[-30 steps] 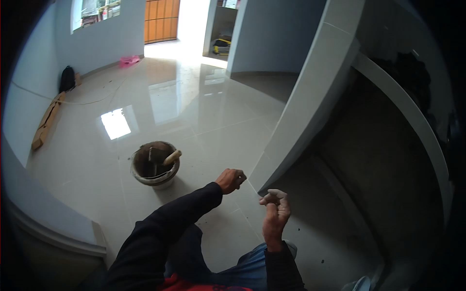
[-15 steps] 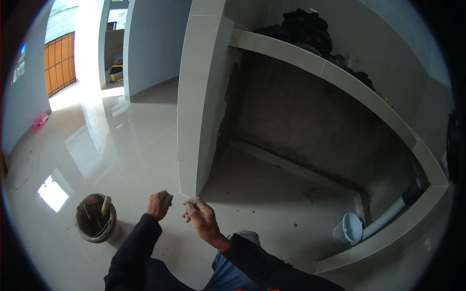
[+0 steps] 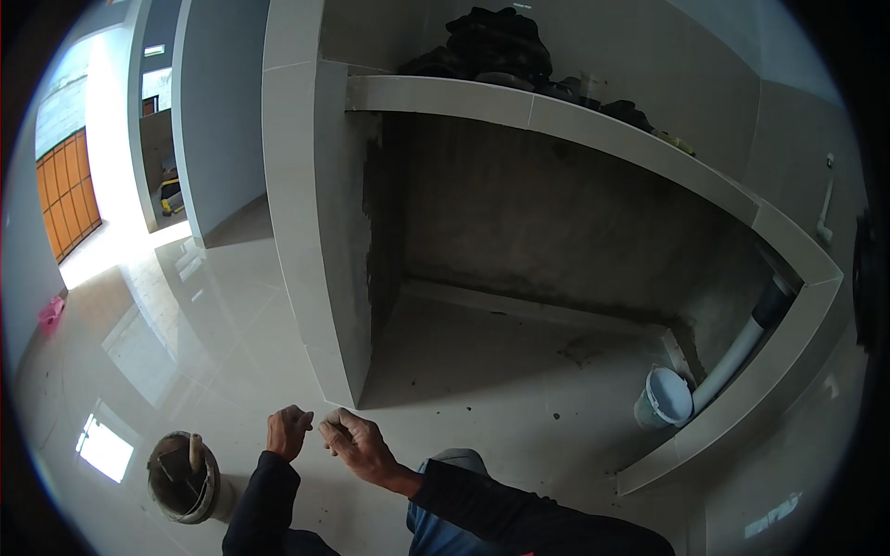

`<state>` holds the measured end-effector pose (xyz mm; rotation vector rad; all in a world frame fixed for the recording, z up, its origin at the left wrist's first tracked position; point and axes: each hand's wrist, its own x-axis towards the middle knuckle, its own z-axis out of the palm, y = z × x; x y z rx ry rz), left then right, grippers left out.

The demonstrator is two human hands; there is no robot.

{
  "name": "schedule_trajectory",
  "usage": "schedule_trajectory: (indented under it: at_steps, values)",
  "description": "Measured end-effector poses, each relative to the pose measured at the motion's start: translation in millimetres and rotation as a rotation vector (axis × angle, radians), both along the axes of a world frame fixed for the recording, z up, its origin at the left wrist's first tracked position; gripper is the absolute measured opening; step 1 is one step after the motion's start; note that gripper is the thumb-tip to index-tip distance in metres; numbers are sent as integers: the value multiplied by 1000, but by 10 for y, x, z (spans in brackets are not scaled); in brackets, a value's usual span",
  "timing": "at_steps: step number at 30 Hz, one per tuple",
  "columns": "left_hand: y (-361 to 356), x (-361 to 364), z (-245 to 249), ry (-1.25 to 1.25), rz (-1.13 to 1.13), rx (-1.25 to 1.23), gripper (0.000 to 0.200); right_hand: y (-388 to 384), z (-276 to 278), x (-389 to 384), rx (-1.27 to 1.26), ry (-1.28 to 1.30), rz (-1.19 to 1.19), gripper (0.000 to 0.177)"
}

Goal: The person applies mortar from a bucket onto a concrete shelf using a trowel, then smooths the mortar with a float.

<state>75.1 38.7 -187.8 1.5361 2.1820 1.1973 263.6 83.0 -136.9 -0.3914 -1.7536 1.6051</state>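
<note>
My left hand point(image 3: 288, 433) is closed, its fingers curled, above the tiled floor point(image 3: 334, 505). Close beside it, my right hand point(image 3: 360, 449) is also closed, with thumb and fingers pressed together. A small gap separates the two hands. Whatever they pinch, if anything, is too small to make out. Both are near the foot of a tiled pillar point(image 3: 295, 232). Left of my left hand stands a mortar-stained bucket point(image 3: 211, 491) with a wooden-handled tool point(image 3: 196, 452) in it.
A tiled counter edge point(image 3: 593, 125) runs right from the pillar, with dark bundled items point(image 3: 501, 46) on top. Underneath, a white bucket point(image 3: 666, 398) stands beside a grey pipe point(image 3: 728, 369). A pink bag point(image 3: 52, 315) lies by the left wall.
The view has turned to the right, so the pillar and counter sit further left. Both hands stay closed and close together, a little lower in view.
</note>
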Motion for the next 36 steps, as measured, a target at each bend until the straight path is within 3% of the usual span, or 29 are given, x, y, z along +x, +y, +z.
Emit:
schedule_trajectory:
  at_steps: [4, 11, 14, 17, 19, 36]
  values:
    - [31, -95, 15, -83, 34, 216, 27, -3, 28, 15, -5, 18, -23, 21]
    - [-58, -111, 239, -184, 169, 334, 29, -5, 2, -9, 3, -14, -21, 21]
    - [-165, -157, 846, -313, 113, 683, 34, 13, 19, 9, -13, -44, 42, 21]
    - [-492, -115, 1907, 28, 18, 976, 40, 60, -49, -25, 24, -56, 22, 21]
    - [-780, -21, 2616, 24, -256, 1256, 47, 67, -25, -45, 12, -86, 22, 21]
    - [-814, -48, 2419, -190, -196, 1068, 46, 55, -19, -67, 5, -29, -22, 22]
